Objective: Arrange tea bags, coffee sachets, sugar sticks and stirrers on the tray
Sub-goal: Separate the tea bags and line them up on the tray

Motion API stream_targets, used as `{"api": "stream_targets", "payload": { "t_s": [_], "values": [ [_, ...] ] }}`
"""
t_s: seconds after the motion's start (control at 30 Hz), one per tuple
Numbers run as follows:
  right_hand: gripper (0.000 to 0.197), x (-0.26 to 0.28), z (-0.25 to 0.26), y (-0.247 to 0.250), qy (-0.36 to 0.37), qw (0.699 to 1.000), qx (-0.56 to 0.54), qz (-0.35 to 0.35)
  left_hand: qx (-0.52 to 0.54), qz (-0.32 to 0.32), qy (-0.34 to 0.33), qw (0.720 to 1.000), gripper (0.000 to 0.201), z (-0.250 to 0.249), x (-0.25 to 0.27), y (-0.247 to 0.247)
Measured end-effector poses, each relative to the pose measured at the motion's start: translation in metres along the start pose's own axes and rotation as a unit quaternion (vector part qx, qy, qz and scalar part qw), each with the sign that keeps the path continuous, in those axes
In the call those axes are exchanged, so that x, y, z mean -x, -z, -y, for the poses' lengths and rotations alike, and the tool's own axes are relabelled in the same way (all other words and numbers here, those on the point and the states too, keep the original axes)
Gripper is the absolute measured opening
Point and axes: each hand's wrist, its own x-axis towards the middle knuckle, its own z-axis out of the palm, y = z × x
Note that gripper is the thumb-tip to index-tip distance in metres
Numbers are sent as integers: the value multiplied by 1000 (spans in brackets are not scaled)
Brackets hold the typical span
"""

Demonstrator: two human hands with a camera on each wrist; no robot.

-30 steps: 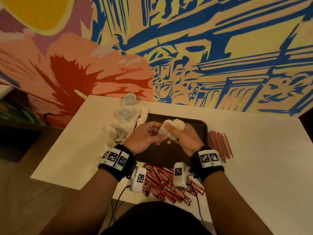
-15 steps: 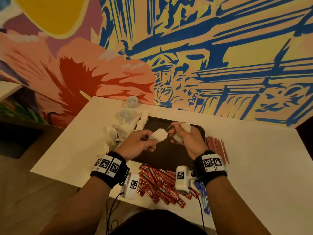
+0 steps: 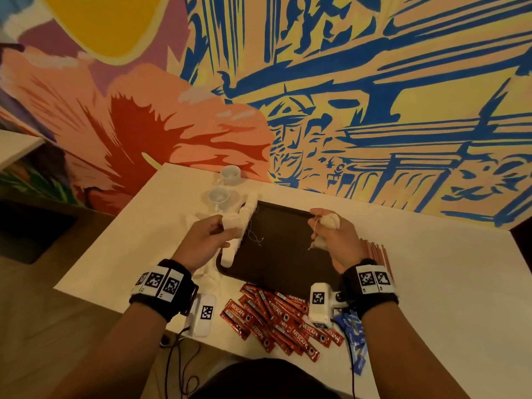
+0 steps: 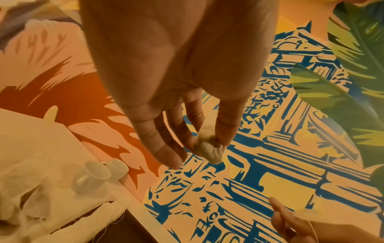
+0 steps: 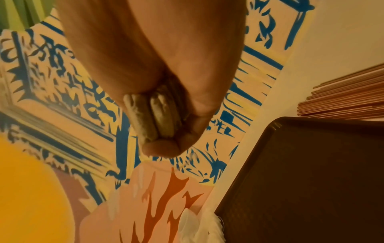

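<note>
A dark tray (image 3: 282,263) with a smooth, matt, plastic-looking surface sits on a pale matt table (image 3: 431,283). The tea bags (image 3: 240,226) look like soft, crinkled paper; red coffee sachets (image 3: 276,318) are glossy foil. Two small cups (image 4: 97,174) appear glazed ceramic.

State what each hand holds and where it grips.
Left hand pinches one tea bag by its top; right hand clutches several tea bags bunched in its fist.

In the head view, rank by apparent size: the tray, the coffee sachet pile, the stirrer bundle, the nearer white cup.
1. tray, clearly largest.
2. coffee sachet pile.
3. stirrer bundle, partly hidden behind the right hand, so its rank against the cup is unsure.
4. nearer white cup.
</note>
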Motion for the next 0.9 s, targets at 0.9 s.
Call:
{"api": "stream_targets", "payload": {
  "t_s": [0.9],
  "values": [
    [19, -53, -18, -73, -145, 963, 199, 115, -164, 140, -57, 975, 14, -8, -158, 26]
  ]
}}
